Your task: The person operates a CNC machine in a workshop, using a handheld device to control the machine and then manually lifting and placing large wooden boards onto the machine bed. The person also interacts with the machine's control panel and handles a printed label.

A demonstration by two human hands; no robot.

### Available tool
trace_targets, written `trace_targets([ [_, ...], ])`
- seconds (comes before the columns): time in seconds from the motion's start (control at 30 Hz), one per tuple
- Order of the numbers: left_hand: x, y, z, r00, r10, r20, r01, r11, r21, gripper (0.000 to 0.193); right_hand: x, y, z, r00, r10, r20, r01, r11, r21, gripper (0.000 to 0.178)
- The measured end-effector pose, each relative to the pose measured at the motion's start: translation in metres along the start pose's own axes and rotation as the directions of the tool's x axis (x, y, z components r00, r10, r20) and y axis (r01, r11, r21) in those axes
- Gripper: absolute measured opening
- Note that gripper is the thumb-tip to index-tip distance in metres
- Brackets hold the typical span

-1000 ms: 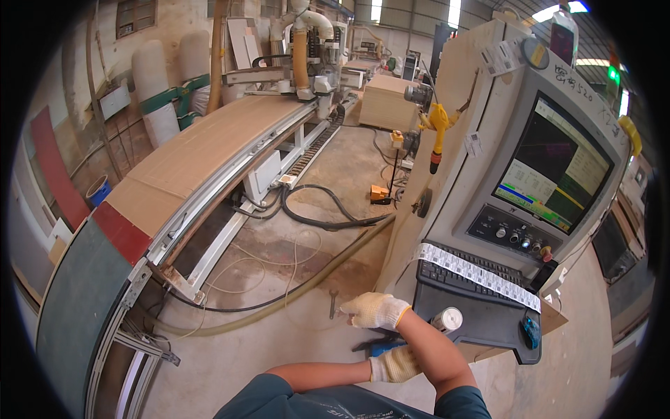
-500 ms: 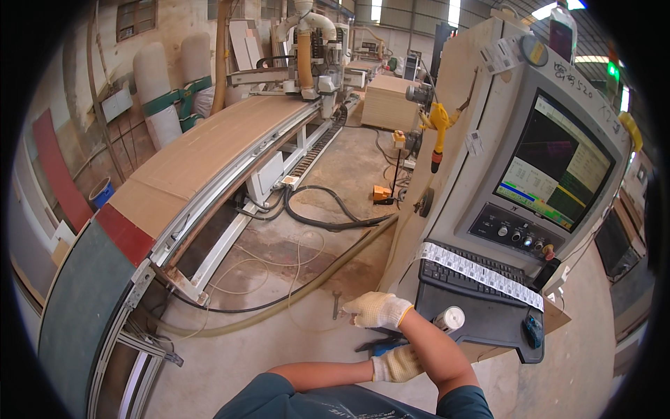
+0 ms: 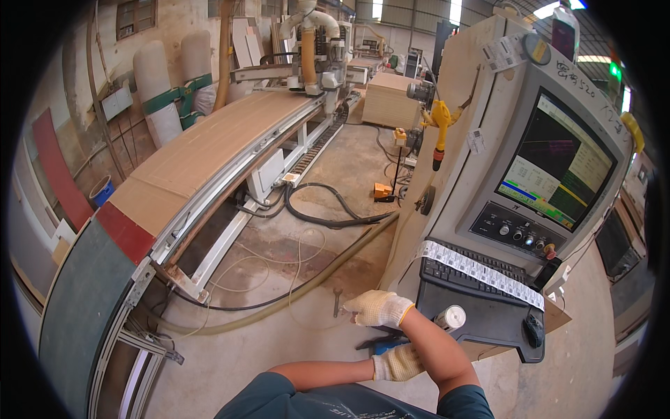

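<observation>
Can (image 3: 451, 319) on console shelf (image 3: 492, 328) by right forearm (image 3: 438, 351) should be light, rigid, slick, so grab round its sides; right hand (image 3: 379, 309) curled, left hand (image 3: 396, 363) tucked under forearm, can't tell if either grips anything.

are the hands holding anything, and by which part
The cream knit-gloved right hand shows nothing held; the likewise gloved left hand is partly hidden, so that's unclear.

On the black shelf (image 3: 495, 324), bare surface lets a hand pass between the can (image 3: 452, 318) near the left edge and the mouse (image 3: 534, 329) by the right near corner; the keyboard (image 3: 453, 277) obstructs the far edge.
</observation>
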State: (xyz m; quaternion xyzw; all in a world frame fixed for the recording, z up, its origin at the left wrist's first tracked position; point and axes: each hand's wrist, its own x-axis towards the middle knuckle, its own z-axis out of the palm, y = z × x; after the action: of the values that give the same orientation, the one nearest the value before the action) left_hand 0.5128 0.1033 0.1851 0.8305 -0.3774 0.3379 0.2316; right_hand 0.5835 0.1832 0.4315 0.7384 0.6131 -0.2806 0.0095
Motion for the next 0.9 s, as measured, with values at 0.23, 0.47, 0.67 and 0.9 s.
trace_targets([
  [0.23, 0.003, 0.002, -0.009, 0.999, 0.008, 0.036, -0.011, 0.997, 0.074, 0.04, 0.002, 0.001, 0.0, 1.0, -0.002, 0.019, 0.003, 1.0, -0.022, 0.042],
  [0.47, 0.004, 0.004, -0.009, 1.0, -0.003, 0.007, 0.003, 1.0, 0.023, 0.039, 0.001, 0.001, 0.002, 1.0, -0.013, -0.02, 0.013, 1.0, -0.003, 0.04],
  [0.67, 0.008, 0.005, -0.018, 0.999, 0.01, 0.033, -0.012, 0.998, 0.055, 0.039, -0.002, -0.002, -0.002, 1.0, 0.001, -0.002, -0.001, 1.0, -0.021, 0.041],
  [0.9, 0.009, 0.005, -0.023, 0.974, -0.022, 0.225, 0.015, 0.999, 0.036, 0.043, -0.002, -0.002, -0.002, 1.0, -0.003, -0.006, 0.003, 1.0, -0.006, 0.041],
])
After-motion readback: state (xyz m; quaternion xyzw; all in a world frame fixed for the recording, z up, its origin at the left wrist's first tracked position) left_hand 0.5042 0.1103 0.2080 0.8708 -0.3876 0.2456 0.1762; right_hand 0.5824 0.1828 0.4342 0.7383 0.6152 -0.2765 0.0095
